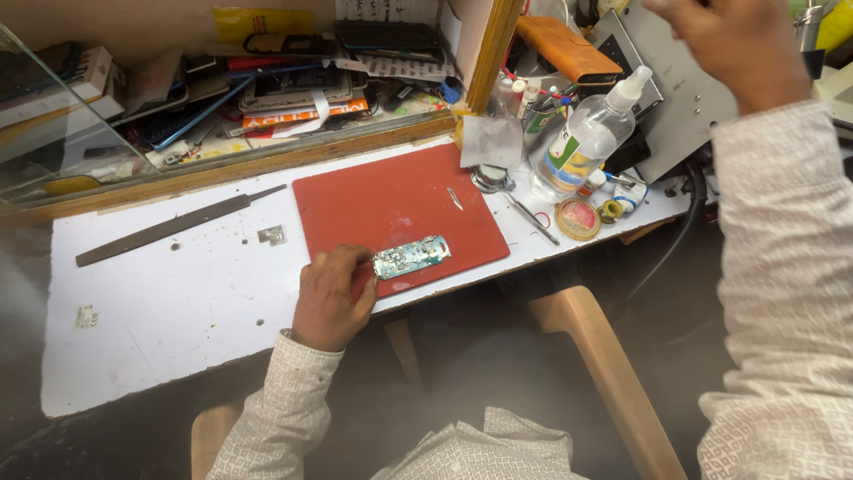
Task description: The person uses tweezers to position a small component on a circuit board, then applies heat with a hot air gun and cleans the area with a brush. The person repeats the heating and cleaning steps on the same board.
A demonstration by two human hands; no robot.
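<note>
My left hand (330,293) rests on the front edge of a red mat (391,200) and pinches the left end of a small green circuit board (410,257) lying flat on it. A thin metal tweezer piece (455,198) lies further back on the mat. My right hand (737,44) is raised at the top right, over a grey device (680,111), fingers curled; whether it holds anything is hidden.
On the white worktop (178,293) lie a long metal file (173,226), a small metal shield (272,235) and another bit (86,316). A clear spray bottle (582,142), solder tin (577,218), tape rolls and a cluttered glass case (267,89) crowd the back. Wooden stool (604,364) below.
</note>
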